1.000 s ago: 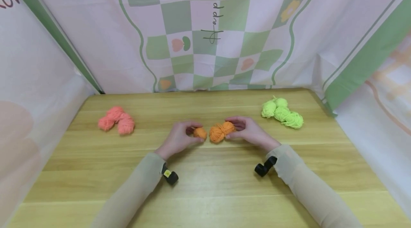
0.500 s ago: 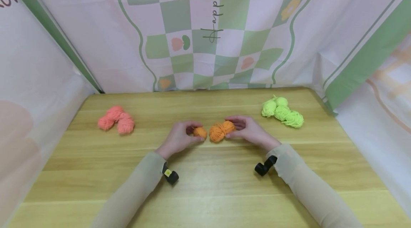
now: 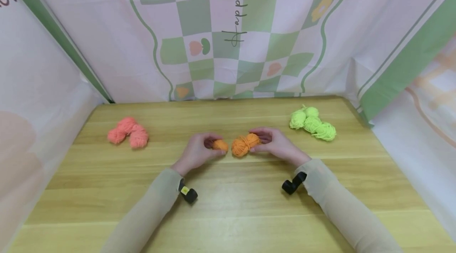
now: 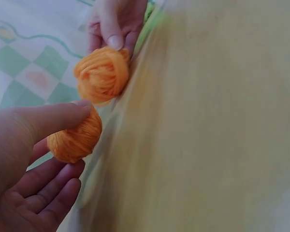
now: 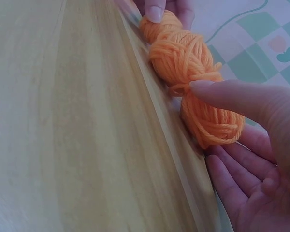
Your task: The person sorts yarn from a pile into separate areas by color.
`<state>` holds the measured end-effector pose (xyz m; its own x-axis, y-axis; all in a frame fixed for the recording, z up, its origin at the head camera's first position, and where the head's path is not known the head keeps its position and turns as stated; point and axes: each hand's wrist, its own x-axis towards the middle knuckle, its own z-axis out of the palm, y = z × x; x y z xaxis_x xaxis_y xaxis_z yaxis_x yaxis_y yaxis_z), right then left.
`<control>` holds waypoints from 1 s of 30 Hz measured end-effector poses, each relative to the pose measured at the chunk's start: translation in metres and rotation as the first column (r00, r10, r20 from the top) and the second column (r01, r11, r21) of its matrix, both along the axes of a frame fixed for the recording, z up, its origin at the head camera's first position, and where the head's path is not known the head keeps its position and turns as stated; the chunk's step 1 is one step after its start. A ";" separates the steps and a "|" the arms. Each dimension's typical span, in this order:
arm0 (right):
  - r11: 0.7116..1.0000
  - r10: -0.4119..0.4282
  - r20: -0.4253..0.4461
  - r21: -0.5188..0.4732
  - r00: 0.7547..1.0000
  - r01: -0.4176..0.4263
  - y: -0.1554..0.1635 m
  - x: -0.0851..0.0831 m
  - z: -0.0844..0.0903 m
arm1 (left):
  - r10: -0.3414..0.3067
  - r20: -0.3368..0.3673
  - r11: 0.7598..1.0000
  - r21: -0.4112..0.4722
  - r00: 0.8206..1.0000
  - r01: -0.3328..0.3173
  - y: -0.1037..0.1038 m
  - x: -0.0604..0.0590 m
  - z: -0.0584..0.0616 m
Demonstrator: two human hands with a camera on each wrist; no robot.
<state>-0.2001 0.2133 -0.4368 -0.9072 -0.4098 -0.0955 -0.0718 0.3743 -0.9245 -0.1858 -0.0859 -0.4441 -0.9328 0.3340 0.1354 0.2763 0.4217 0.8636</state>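
Observation:
Near the middle of the table, my left hand (image 3: 196, 152) holds a small orange yarn ball (image 3: 220, 145). The left wrist view has the thumb over the top of this ball (image 4: 77, 140) and the other fingers behind and below it. Just to the right, my right hand (image 3: 280, 147) grips the outer end of a larger orange yarn bundle (image 3: 241, 147), two rounded lobes drawn in at the waist. Its thumb lies at the waist of the bundle (image 5: 213, 118) in the right wrist view. A narrow gap separates the ball from the bundle in the head view.
On the wooden table (image 3: 228, 213), a cluster of coral-pink yarn balls (image 3: 129, 132) lies at the left. Several lime-green yarn balls (image 3: 313, 124) lie at the back right. A printed curtain (image 3: 228, 47) hangs behind the table, with more cloth at both sides.
The small orange ball has shifted slightly left with the left hand, whose thumb covers more of its front. The right hand and its bundle have hardly moved.

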 end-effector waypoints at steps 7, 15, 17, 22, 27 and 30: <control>1.000 -0.002 -0.008 0.000 1.000 0.002 0.000 0.000 0.001 | 0.088 0.018 0.996 0.024 0.996 -0.088 -0.013 -0.009 0.009; 1.000 0.008 -0.009 -0.005 1.000 -0.008 0.000 0.000 0.000 | 0.147 -0.004 0.986 0.082 0.989 -0.147 -0.033 -0.023 0.023; 1.000 0.007 -0.009 -0.006 1.000 -0.007 0.000 0.000 0.000 | 0.171 -0.010 0.981 0.096 0.985 -0.169 -0.038 -0.028 0.026; 1.000 0.003 -0.009 -0.002 1.000 -0.003 0.000 0.000 0.001 | 0.212 -0.031 0.972 0.110 0.977 -0.208 -0.052 -0.037 0.034; 1.000 0.004 -0.014 0.009 1.000 -0.004 0.001 0.000 -0.001 | 0.251 -0.056 0.965 0.092 0.967 -0.245 -0.064 -0.046 0.038; 1.000 0.004 -0.013 0.008 1.000 -0.004 0.001 0.000 -0.001 | 0.263 -0.093 0.964 0.072 0.960 -0.257 -0.071 -0.052 0.038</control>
